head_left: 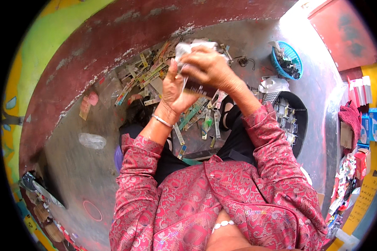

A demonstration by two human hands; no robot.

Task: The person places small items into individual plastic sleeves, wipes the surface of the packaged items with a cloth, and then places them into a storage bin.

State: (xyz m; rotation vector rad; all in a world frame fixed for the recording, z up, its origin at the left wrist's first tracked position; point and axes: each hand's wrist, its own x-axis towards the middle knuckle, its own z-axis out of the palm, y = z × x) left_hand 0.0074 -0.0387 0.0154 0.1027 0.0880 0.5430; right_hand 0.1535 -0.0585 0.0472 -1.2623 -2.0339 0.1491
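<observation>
Both of my hands are raised together above the floor, in front of my knees. My left hand [174,90], with a bracelet at its wrist, is palm up beneath a dark brown printed packet [202,87]; its thumb or a finger points upward and the rest is partly covered. My right hand [209,67] is blurred by motion, its fingers bent over crumpled clear-white plastic [183,49] above the packet. Whether plastic and packet are one piece I cannot tell. Many long, flat printed strips [148,73] lie heaped on the floor beyond and below the hands.
A blue basket [298,58] with dark items stands at the far right. Nearer, a black tub [304,125] holds small metallic and clear pieces. At left lie a crumpled clear bag [92,141] and a pink ring [92,210]. Boxes [376,124] line the right wall.
</observation>
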